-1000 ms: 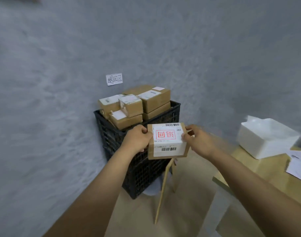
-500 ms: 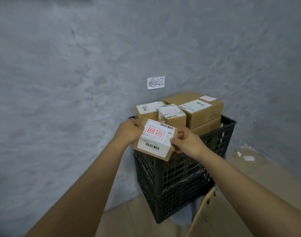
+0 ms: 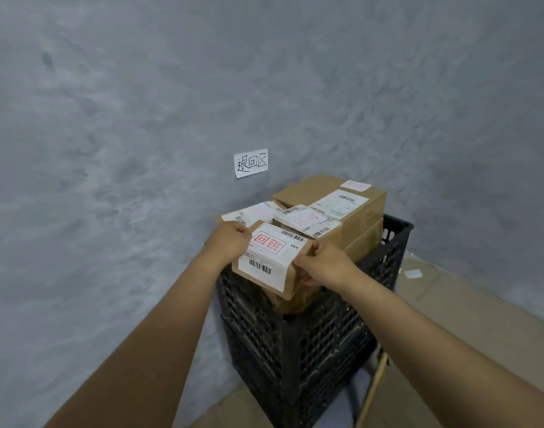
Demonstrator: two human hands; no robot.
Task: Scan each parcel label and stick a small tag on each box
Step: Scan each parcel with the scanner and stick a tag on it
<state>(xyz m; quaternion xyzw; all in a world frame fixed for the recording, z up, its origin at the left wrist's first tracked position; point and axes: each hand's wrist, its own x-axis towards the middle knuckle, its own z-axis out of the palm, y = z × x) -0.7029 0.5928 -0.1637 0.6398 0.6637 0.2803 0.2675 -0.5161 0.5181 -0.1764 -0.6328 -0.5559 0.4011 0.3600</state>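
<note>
Crate (image 3: pixel 320 344): standing against grey wall, holding stacked parcels (image 3: pixel 332 205).
Held box (image 3: pixel 266 261): hovering tilted over crate's near corner, label up, between both hands.
Left hand (image 3: pixel 229 242): gripping box's left end, fingers curled.
Right hand (image 3: pixel 321 262): clasping right end, fingers wrapping underneath.

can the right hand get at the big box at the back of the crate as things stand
Probably not yet. The right hand and left hand both grip the stamped parcel. The big box lies uncovered on top of the crate.
</note>
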